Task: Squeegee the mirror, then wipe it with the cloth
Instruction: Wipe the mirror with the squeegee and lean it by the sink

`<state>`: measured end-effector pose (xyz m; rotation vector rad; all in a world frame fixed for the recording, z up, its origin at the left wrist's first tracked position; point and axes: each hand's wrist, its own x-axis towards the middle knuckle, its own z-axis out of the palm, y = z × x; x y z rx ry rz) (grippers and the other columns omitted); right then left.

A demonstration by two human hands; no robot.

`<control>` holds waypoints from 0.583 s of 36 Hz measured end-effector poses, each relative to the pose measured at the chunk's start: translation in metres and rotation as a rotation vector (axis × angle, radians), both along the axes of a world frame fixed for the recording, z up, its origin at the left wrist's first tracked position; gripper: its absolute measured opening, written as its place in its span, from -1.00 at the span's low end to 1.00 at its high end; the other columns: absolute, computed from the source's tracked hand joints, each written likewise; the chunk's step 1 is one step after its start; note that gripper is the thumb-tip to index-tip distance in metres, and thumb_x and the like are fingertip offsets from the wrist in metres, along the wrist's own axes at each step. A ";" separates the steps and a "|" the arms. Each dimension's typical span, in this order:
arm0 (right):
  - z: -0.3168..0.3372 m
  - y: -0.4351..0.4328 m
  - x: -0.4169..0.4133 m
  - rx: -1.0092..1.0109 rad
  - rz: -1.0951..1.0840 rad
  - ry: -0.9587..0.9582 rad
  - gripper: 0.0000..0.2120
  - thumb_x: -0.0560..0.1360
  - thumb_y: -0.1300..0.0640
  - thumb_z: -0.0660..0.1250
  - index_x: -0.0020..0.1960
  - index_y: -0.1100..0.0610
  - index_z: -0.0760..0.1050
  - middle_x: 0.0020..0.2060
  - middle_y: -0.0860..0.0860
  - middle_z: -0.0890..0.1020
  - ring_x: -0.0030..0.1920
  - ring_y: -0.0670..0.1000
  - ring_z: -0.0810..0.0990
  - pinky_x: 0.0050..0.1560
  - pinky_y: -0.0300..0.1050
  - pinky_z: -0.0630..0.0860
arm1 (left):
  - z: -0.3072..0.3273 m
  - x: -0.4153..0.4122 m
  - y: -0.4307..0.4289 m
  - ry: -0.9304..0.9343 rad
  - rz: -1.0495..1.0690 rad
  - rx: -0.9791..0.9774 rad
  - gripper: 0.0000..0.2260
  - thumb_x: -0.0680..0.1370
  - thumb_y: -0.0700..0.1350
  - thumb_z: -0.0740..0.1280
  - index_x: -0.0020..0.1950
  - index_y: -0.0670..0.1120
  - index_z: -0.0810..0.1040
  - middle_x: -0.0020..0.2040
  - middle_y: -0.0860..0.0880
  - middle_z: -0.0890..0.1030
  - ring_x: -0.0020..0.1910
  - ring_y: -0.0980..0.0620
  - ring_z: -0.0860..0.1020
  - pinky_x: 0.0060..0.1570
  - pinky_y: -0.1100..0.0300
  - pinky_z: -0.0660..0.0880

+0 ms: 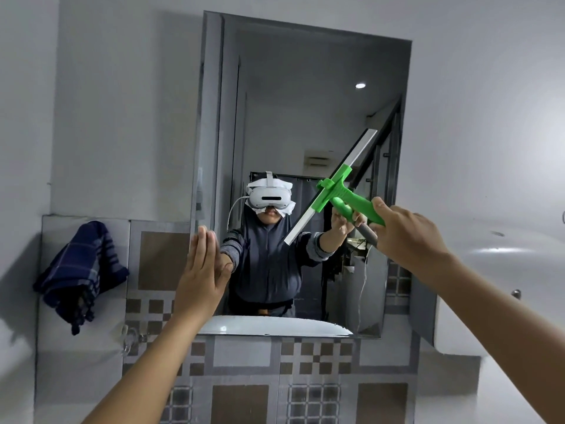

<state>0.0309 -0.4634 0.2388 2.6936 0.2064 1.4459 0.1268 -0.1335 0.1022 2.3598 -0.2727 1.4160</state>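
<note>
Right hand: the right hand is wrapped tight around the green handle of the squeegee, out at 3 o'clock from the middle of the frame
Squeegee: blade runs on a slant from 7 o'clock up to 1 o'clock, lying against the right half of the glass, its reflection right behind it
Left hand: the left hand is flat and open, fingers straight and pressed together, pointing to 12 o'clock, set at the mirror's lower left edge, holding nothing
Mirror: the mirror hangs on the wall, upright, filling the centre, and it reflects a person in a white headset
Cloth: the dark blue checked cloth hangs on the tiled wall at 9 o'clock, well apart from both hands
Tiles: grey and brown squares of the tiled wall sit at 6 o'clock below the glass
</note>
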 end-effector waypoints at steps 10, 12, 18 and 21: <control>-0.026 -0.001 0.001 0.132 0.003 0.028 -0.55 0.54 0.13 0.16 0.41 0.13 0.19 -0.02 0.16 0.60 -0.09 0.23 0.59 -0.26 -0.07 0.35 | 0.004 -0.007 -0.005 0.020 -0.005 -0.026 -0.32 0.52 0.23 -0.05 0.50 -0.09 -0.18 0.52 -0.01 -0.18 0.48 0.04 -0.21 0.37 0.16 0.01; -0.033 0.000 0.001 0.162 0.002 0.042 -0.55 0.54 0.12 0.17 0.41 0.14 0.19 0.00 0.17 0.61 -0.07 0.24 0.59 -0.28 -0.07 0.34 | 0.005 -0.008 -0.005 0.017 0.004 -0.023 -0.33 0.53 0.20 0.01 0.50 -0.10 -0.16 0.53 -0.03 -0.16 0.49 0.01 -0.19 0.36 0.15 0.01; -0.054 0.008 -0.004 0.290 0.024 0.098 -0.56 0.56 0.12 0.15 0.41 0.16 0.18 -0.02 0.17 0.60 -0.18 0.19 0.55 -0.40 -0.12 0.30 | 0.007 -0.013 -0.008 0.002 0.001 -0.027 -0.32 0.56 -0.01 0.22 0.49 -0.16 -0.14 0.52 -0.06 -0.15 0.49 -0.02 -0.16 0.38 0.16 -0.06; -0.064 0.016 -0.007 0.357 0.048 0.106 -0.59 0.57 0.13 0.15 0.38 0.16 0.20 -0.04 0.15 0.60 -0.29 0.10 0.45 -0.49 -0.18 0.23 | 0.006 -0.012 -0.008 0.003 0.004 -0.031 -0.32 0.56 -0.02 0.23 0.49 -0.17 -0.11 0.52 -0.08 -0.13 0.49 -0.04 -0.13 0.38 0.13 -0.03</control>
